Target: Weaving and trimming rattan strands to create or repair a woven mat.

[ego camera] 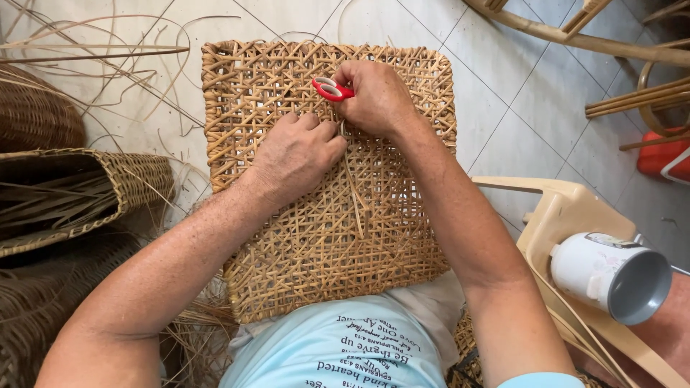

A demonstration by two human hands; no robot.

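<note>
A square woven rattan cane panel (338, 215) rests on the person's lap, tilted away toward the tiled floor (503, 93). Just past its middle, the left hand (298, 154) lies palm down, fingers curled and pinching a thin loose cane strand (353, 194) against the weave. Touching it, slightly farther out, the right hand (375, 97) is closed around red-handled scissors (332, 89); their blades are hidden. A clean trim probably calls for keeping the strand taut and cutting close without nicking neighbouring strands. A white plastic mug (611, 273) lies tipped on the beige chair (568, 215) at right.
</note>
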